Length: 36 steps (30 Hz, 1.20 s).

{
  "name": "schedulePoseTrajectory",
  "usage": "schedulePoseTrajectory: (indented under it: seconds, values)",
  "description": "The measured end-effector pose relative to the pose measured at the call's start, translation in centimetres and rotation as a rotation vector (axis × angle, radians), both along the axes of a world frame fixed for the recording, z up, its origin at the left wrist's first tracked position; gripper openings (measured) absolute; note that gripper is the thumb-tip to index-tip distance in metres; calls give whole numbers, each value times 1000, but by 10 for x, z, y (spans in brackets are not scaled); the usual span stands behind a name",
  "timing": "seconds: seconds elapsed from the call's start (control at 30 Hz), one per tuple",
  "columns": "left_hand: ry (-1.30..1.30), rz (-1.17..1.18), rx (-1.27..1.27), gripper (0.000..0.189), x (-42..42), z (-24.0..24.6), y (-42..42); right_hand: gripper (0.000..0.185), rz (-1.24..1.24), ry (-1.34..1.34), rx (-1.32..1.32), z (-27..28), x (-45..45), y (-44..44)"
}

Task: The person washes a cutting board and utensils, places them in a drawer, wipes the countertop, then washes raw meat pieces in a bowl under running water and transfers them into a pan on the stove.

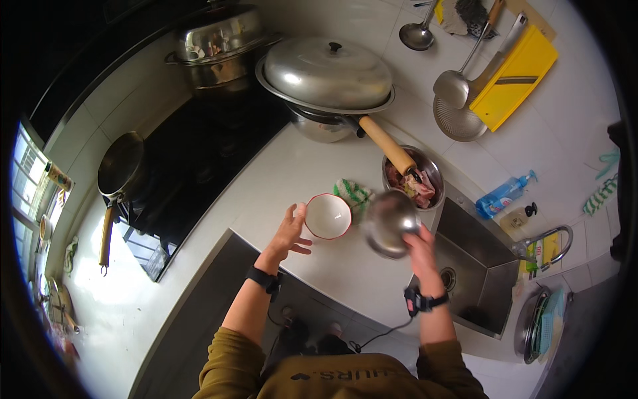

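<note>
A small white bowl with a red rim stands upright, its inside bare, in front of me. Beside its left edge is my left hand, fingers spread apart; the fingertips are at the rim, and whether they touch it is hard to tell. My right hand grips the edge of a stainless steel bowl, which is blurred and shows a rounded, shiny surface. Behind that bowl, a metal basin holds pieces of raw meat. A green-and-white striped cloth lies between the two bowls.
A large lidded pan sits at the back, its wooden handle reaching over the basin. To the right is a steel sink with a faucet and soap bottles. A black cooktop with a saucepan lies left.
</note>
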<state>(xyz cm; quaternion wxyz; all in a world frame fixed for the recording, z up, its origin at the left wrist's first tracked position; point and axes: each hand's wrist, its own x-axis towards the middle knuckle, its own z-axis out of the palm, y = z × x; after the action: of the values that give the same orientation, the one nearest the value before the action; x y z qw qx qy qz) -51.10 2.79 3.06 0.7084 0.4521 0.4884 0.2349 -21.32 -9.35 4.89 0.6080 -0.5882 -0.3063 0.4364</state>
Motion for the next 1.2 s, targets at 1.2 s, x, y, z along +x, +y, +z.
schedulePoseTrajectory:
  seconds: [1.2]
  values:
    - [-356,262,453,57,67,91,-252,48,364,455,223,37,-27,-187]
